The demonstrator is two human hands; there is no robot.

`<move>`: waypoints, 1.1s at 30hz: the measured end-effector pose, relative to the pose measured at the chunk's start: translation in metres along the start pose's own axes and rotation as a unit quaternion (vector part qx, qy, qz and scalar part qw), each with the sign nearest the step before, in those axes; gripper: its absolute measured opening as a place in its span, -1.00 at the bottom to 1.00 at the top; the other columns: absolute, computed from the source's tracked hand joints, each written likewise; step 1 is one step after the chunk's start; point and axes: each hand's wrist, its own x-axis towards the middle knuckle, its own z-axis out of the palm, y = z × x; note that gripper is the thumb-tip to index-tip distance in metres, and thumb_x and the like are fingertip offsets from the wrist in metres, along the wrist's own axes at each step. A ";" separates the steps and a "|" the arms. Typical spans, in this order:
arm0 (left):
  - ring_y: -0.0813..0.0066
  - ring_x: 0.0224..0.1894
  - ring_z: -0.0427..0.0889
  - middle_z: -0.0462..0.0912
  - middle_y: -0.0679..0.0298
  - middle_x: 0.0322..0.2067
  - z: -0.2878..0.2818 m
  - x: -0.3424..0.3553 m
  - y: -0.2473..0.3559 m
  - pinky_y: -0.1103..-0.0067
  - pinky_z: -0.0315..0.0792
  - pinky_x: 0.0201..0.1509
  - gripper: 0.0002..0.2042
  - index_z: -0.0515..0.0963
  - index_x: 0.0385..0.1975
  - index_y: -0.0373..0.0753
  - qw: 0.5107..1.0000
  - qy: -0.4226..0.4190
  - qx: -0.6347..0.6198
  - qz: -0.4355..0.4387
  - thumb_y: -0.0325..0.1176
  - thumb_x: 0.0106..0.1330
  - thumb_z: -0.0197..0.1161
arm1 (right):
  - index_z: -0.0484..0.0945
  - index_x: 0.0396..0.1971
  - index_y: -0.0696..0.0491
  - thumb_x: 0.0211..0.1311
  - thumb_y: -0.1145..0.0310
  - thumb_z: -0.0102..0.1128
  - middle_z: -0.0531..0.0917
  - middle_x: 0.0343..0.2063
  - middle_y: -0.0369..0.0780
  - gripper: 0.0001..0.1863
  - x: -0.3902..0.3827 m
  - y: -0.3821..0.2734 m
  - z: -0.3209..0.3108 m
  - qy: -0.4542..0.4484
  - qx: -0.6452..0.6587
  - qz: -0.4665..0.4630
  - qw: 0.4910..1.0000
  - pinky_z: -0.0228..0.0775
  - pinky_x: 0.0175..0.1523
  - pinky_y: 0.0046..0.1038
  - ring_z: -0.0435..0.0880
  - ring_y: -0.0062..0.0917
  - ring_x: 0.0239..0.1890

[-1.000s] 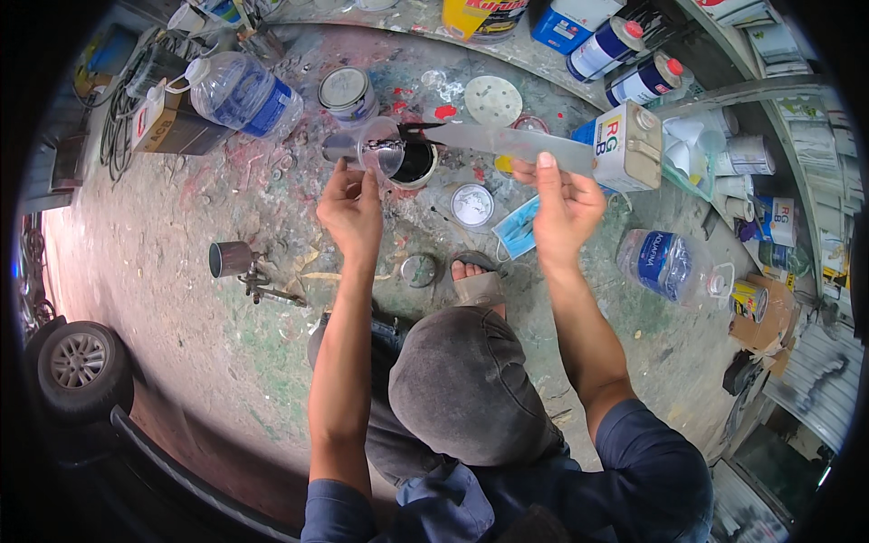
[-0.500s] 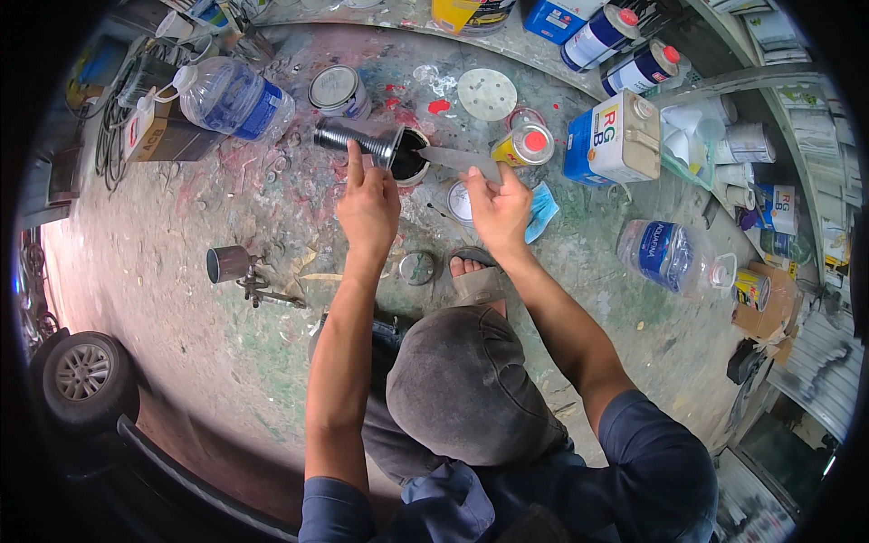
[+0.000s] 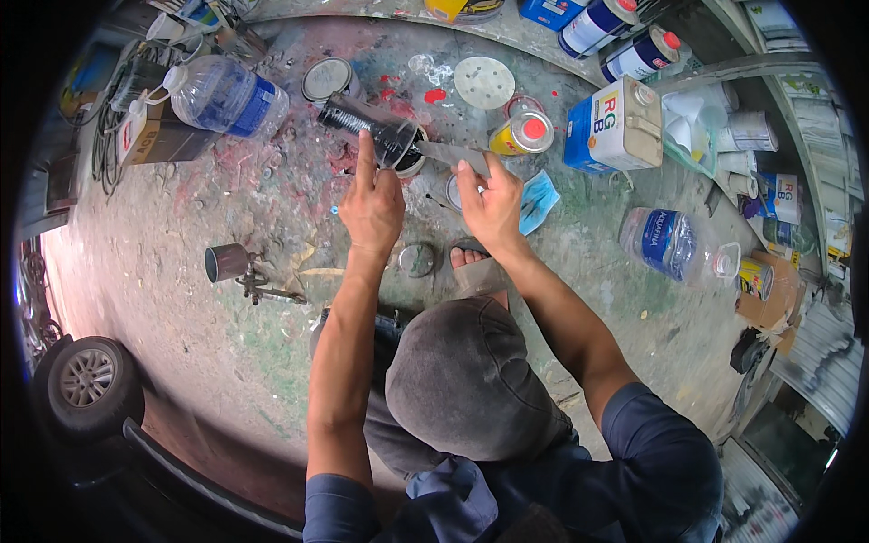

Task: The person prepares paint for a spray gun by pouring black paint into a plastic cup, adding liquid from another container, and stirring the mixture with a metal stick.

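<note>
My left hand (image 3: 372, 214) grips a clear ribbed plastic cup (image 3: 369, 123) smeared with black paint, its index finger stretched along the side. The cup lies tilted, mouth to the right, over an open can (image 3: 414, 168) with dark contents. In my right hand (image 3: 493, 201) is a flat grey spatula (image 3: 448, 155), pinched between thumb and fingers, its tip at the cup's mouth. Just below the spatula a round lid (image 3: 455, 192) is partly hidden by the right hand. A yellow can with a red cap (image 3: 523, 134) stands beyond that hand.
A blue face mask (image 3: 538, 201) lies right of my right hand. A spray gun (image 3: 249, 271) rests on the floor at left. A closed paint tin (image 3: 329, 81), a water jug (image 3: 228, 97), a blue-and-white canister (image 3: 615, 127) and a sanding disc (image 3: 484, 82) surround the work spot.
The cup has tipped further, its mouth dropping toward the can, and more black paint shows along its wall. The spatula has shifted slightly left with my right hand.
</note>
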 end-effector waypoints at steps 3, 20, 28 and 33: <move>0.27 -0.43 0.71 0.49 0.11 0.22 0.001 0.002 -0.001 0.47 0.55 -0.48 -0.90 0.55 -0.59 -0.23 0.999 0.031 -0.017 -0.009 -0.50 0.11 0.31 | 0.56 -0.20 0.27 0.32 0.46 0.14 0.74 -0.36 -0.05 -0.82 0.004 -0.003 0.000 -0.011 -0.003 -0.018 1.000 0.62 -0.22 -0.44 0.78 -0.40 -0.29; 0.23 -0.28 0.75 0.47 -0.22 0.17 0.006 0.001 -0.012 0.57 0.57 -0.26 -0.94 0.64 -0.48 -0.37 0.957 0.132 -0.193 -0.173 -0.53 0.14 0.38 | 0.56 -0.31 0.22 0.28 0.40 0.10 0.67 -0.42 0.05 -0.82 0.046 -0.005 0.038 -0.216 -0.198 -0.080 0.953 0.50 -0.23 -0.13 0.67 -0.02 -0.35; 0.02 0.25 0.48 0.69 -0.11 -0.34 0.004 0.001 -0.024 0.33 0.39 0.15 -0.86 0.61 -0.55 -0.42 0.883 0.137 -0.327 -0.308 -0.49 0.14 0.38 | 0.52 -0.43 0.19 0.27 0.33 0.12 0.62 -0.57 0.08 -0.79 0.052 -0.005 0.036 -0.129 -0.125 -0.057 0.982 0.45 -0.31 -0.08 0.65 0.03 -0.42; 0.08 0.27 0.46 0.71 -0.07 -0.40 0.004 0.003 -0.018 0.35 0.37 0.17 -0.86 0.62 -0.55 -0.42 0.893 0.139 -0.304 -0.302 -0.48 0.16 0.38 | 0.53 -0.41 0.19 0.27 0.33 0.13 0.61 -0.55 0.07 -0.80 0.051 0.004 0.043 -0.185 -0.193 -0.069 0.961 0.43 -0.33 -0.09 0.64 0.00 -0.44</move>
